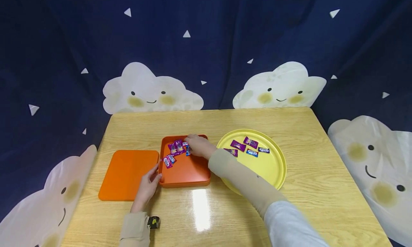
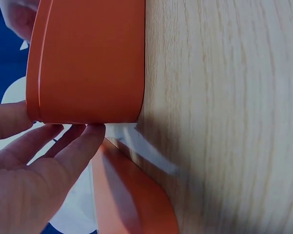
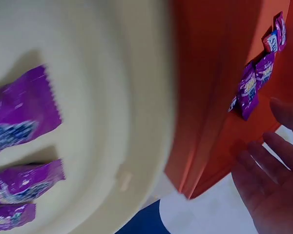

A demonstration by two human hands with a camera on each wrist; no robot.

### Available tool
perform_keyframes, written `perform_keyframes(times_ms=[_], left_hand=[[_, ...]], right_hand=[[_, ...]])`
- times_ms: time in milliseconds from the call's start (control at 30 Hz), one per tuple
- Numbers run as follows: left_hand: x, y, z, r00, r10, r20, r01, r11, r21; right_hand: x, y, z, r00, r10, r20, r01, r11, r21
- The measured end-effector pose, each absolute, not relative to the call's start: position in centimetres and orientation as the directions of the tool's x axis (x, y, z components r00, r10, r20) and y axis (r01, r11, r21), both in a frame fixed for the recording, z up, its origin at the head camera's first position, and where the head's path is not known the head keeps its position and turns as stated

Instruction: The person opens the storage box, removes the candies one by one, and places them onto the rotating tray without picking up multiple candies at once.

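My left hand point(image 1: 148, 186) rests its fingertips against the left outer wall of a shallow orange box point(image 1: 188, 173), close by its front corner. The left wrist view shows these fingers point(image 2: 83, 146) fairly straight, one right at the rim. Over the far right part of that box reaches my right hand point(image 1: 200, 147), fingers extended beside a small blue candy packet point(image 1: 188, 150). In the right wrist view its palm point(image 3: 278, 195) shows with nothing in it. Several purple candy packets point(image 1: 177, 147) lie in the box's far left part, and a couple point(image 1: 167, 162) by its left wall.
A round yellow tray point(image 1: 280, 164) stands right of the box, holding several purple packets point(image 1: 250, 142) and blue ones point(image 1: 252, 152). The right forearm crosses over it. A flat orange lid point(image 1: 123, 175) lies left of the box on the wooden table point(image 1: 322, 189). Dark blue cloth hangs behind.
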State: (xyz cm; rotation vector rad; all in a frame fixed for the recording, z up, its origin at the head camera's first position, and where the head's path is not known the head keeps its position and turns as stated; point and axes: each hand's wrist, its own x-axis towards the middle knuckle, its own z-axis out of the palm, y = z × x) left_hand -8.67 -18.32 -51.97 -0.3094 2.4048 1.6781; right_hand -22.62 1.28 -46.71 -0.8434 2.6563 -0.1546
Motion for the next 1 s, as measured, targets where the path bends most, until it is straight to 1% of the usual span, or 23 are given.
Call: perform_keyframes(times_ms=[133, 367, 533, 800, 1000], left_hand=[[-8.6, -18.4, -51.9, -0.956, -0.067, -0.285, -0.290, 0.338, 0.895], [-8.8, -18.5, -52.0, -0.954, -0.068, -0.292, -0.298, 0.337, 0.893], [-8.8, -18.5, -51.9, -0.954, -0.066, -0.292, -0.297, 0.348, 0.889], [-8.8, -18.4, -51.9, -0.958, -0.072, -0.278, -0.284, 0.370, 0.884], [-8.8, -18.4, -52.0, -0.962, -0.073, -0.264, -0.273, 0.360, 0.892]], right_hand=[[-22.7, 0.0, -46.9, -0.765, -0.551, -0.333, -0.517, 0.834, -0.192], [-23.1, -1.2, -48.2, -0.775, -0.531, -0.341, -0.510, 0.846, -0.158], [-23.4, -1.6, -49.2, -0.781, -0.495, -0.380, -0.473, 0.867, -0.157], [-23.3, -1.9, -49.6, -0.794, -0.435, -0.425, -0.410, 0.899, -0.154], [-23.0, -1.9, -50.4, -0.789, -0.467, -0.400, -0.451, 0.881, -0.140]])
